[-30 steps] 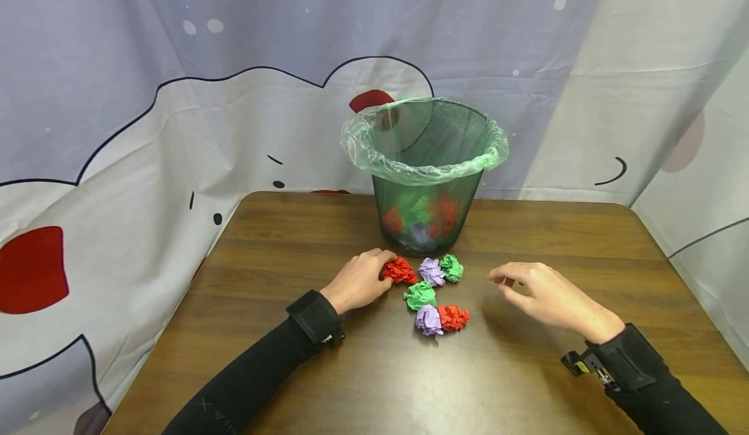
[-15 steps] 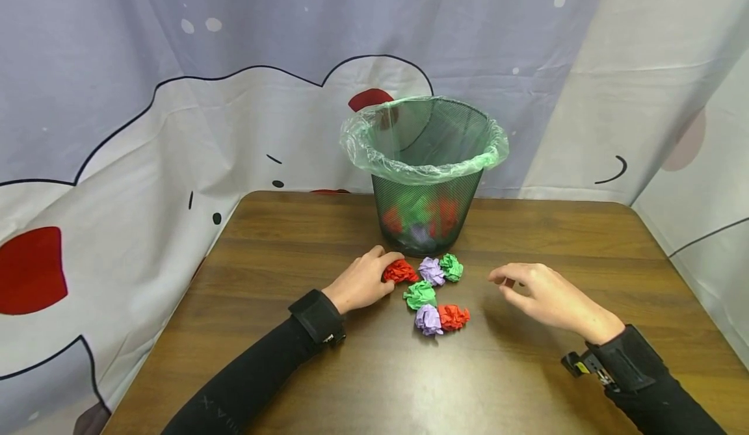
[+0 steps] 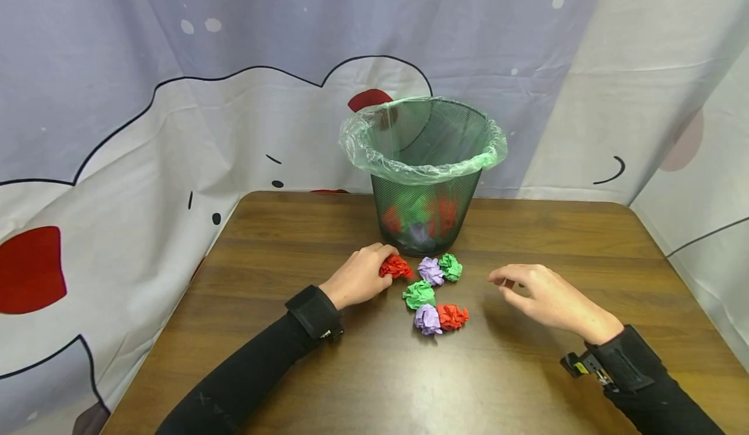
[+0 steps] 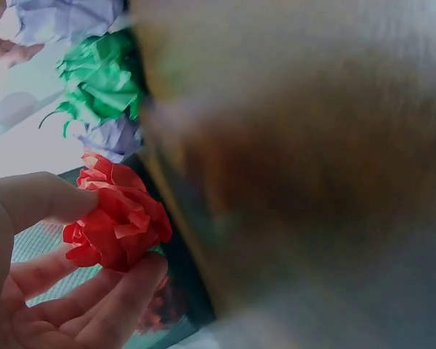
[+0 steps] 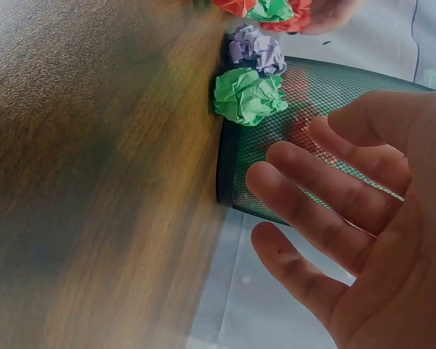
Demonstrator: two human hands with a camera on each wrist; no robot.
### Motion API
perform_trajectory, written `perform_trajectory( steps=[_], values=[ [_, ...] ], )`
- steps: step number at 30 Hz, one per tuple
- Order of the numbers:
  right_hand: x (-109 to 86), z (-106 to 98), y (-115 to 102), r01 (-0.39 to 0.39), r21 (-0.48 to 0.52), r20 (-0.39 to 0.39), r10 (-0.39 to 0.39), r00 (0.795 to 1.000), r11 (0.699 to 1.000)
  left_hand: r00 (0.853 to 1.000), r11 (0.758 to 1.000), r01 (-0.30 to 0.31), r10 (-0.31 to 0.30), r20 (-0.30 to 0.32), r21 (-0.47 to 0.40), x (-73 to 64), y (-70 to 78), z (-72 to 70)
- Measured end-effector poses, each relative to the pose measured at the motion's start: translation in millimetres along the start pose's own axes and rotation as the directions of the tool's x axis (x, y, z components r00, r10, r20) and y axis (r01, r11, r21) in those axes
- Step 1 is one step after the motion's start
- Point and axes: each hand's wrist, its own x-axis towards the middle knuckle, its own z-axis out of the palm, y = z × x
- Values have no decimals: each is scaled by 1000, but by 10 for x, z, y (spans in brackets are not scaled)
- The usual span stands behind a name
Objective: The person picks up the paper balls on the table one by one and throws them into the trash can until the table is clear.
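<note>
A crumpled red paper ball (image 3: 396,266) is pinched between the thumb and fingers of my left hand (image 3: 359,276), just in front of the bin. In the left wrist view the same red paper ball (image 4: 120,222) shows close up, gripped at its sides. To its right lie a purple paper ball (image 3: 431,270) and a green one (image 3: 450,267), side by side. Nearer to me are another green paper ball (image 3: 419,294), a purple one (image 3: 428,319) and a red one (image 3: 453,316). My right hand (image 3: 541,295) hovers over the table to their right, fingers loosely bent, holding nothing.
A black mesh bin (image 3: 426,214) with a translucent green liner (image 3: 424,171) stands at the back of the wooden table (image 3: 281,240). Red, green and purple paper balls show through its mesh. A printed cloth (image 3: 263,129) hangs behind the table.
My left hand has closed on the red paper ball and shifted it slightly left, away from the purple one. My right hand has stayed in place.
</note>
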Motion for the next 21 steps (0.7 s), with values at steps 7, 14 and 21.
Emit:
perform_trajectory(
  steps=[7,14,21],
  values=[
    [-11,14,9,0,10,0,0,1000,1000,997,999,-38,39,-73,11,26,60,-252],
    [-21,20,32,-11,10,-4,11,1000,1000,973,994,-106,110,-202,27,75,169,-504],
    [-9,44,36,8,7,-21,-8,1000,1000,939,985,-164,170,-299,43,100,284,-730]
  ],
)
